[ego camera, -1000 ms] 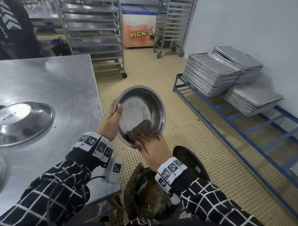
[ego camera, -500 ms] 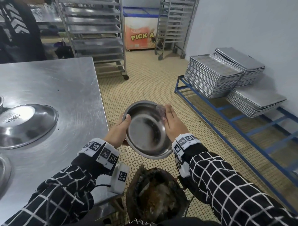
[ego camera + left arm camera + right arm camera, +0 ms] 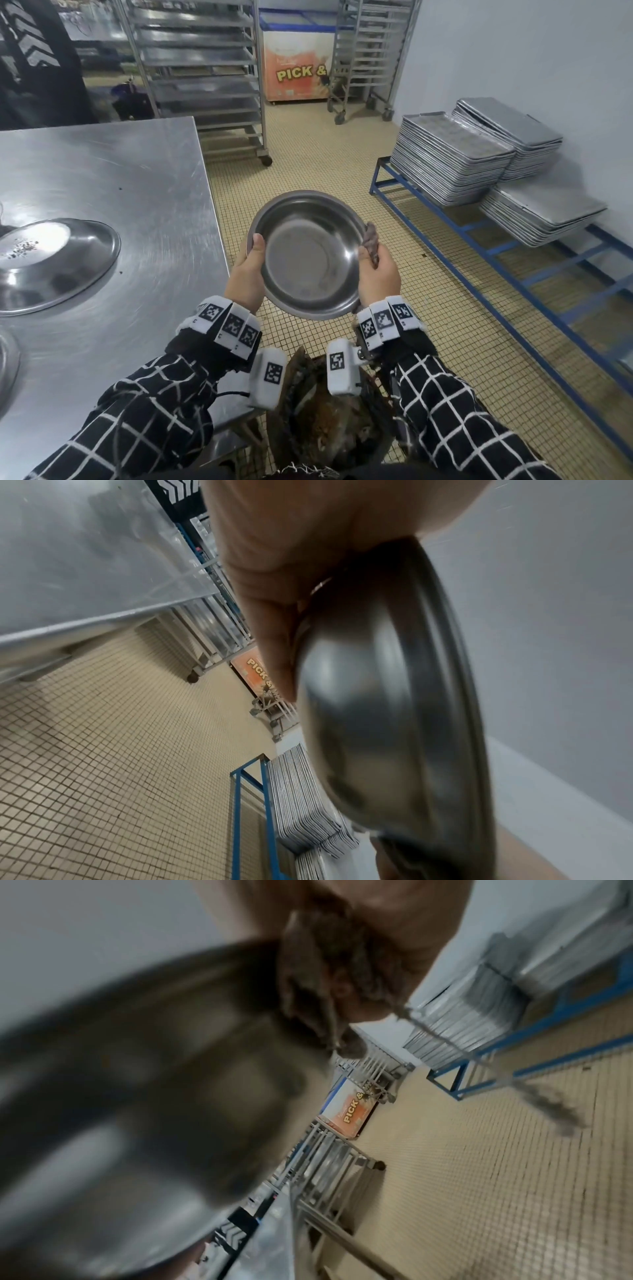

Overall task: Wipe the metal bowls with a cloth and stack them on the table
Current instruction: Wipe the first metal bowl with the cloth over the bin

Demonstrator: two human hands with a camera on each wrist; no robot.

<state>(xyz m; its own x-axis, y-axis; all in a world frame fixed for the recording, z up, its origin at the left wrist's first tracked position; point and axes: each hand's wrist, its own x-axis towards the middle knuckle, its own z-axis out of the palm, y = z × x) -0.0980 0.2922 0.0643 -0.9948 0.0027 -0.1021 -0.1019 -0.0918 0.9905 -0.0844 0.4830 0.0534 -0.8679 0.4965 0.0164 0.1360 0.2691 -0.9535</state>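
Left to right: an upturned bowl (image 3: 51,260) on the table (image 3: 137,192), well left of my fingers. My left hand (image 3: 248,274) grips the held bowl (image 3: 308,253) at its left rim, thumb inside, fingers beneath. My right hand (image 3: 378,274) clamps the cloth (image 3: 371,241) against the right rim. Trays (image 3: 452,154) are stacked far right of my fingers.

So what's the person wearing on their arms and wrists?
Black sleeves with a white grid pattern cover both arms. Each wrist has a white band of blocks printed with black square codes, plus a white boxy camera underneath. A thin black cable runs from the left one.
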